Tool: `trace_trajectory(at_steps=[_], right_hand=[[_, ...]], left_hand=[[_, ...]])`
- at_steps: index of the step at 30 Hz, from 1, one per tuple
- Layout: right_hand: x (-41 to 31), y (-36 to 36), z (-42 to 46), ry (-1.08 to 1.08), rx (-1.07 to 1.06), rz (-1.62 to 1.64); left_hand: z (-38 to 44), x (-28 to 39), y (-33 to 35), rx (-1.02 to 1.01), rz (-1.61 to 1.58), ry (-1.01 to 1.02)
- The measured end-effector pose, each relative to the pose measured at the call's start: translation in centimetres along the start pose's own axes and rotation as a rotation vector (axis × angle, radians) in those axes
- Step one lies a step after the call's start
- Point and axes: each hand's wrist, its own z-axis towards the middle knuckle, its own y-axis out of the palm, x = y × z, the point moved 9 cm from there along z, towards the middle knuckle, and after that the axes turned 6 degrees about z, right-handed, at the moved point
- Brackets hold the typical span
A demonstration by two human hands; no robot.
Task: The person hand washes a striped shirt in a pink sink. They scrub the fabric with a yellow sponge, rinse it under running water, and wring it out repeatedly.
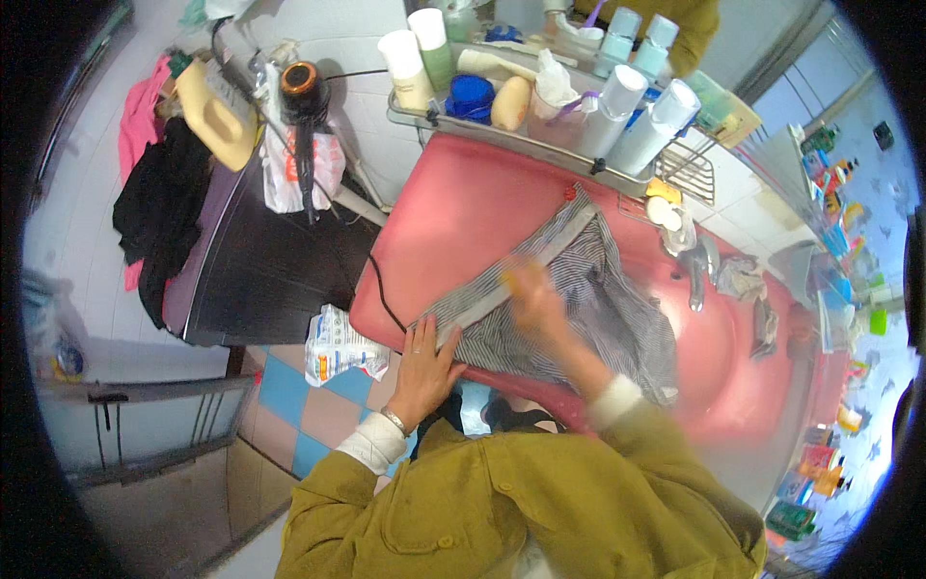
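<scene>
A striped grey garment (pixel 579 289) lies spread over the pink sink counter (pixel 470 195), its pale band running diagonally and its lower right part reaching the basin (pixel 716 354). My left hand (pixel 425 369) presses flat on the lower left end of the band at the counter's front edge, fingers slightly apart. Over the middle of the band is my right hand (pixel 535 297), blurred, with something yellowish at its fingers that is too blurred to name. Whether that hand grips it cannot be told. A small red thing (pixel 570 193) lies at the band's upper end.
A glass shelf (pixel 506 148) with bottles, a cup and a blue jar runs behind the counter. The faucet (pixel 696 282) stands at the basin, near soap (pixel 662 210) on a wire rack. A black cord (pixel 383 289) crosses the left counter edge. Left are a dark cabinet top (pixel 282 268) and clothes (pixel 163 210).
</scene>
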Motion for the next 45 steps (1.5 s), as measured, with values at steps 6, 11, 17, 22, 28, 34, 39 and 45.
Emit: trace_trajectory(at_steps=[6,11,17,22,28,34,39,45], right_hand=[[-6.2,8.9,-1.0,-0.163,-0.29,-0.433],[-1.0,7.8,1.2,-0.106,-0.22,-0.606],[12.6,-1.3,4.9,0.28,0.233,-1.01],[3.3,5.2,3.2,0.169,0.08,-0.836],[-4.9,10.3,-0.7,-0.258,-0.245,-0.578],[13.4,-3.5,6.7,0.272,0.295,-0.923],[8.3,5.1,3.9,0.352,-0.157,-0.941],[-5.8,9.1,0.1,-0.089,-0.136,-0.531]], left_hand=[[0.2,-0.4,0.4,-0.102,-0.007,0.146],[-0.2,-0.8,0.0,-0.063,-0.07,0.189],[-0.4,-0.9,0.0,-0.025,-0.102,0.25],[-0.3,-1.3,0.3,-0.061,-0.072,0.215],[-1.0,-2.0,0.9,-0.108,-0.003,0.246],[-1.0,-1.8,0.6,-0.098,0.009,0.265],[-0.9,-1.7,1.2,-0.07,-0.029,0.251],[-1.1,-2.2,1.7,-0.139,-0.02,0.21]])
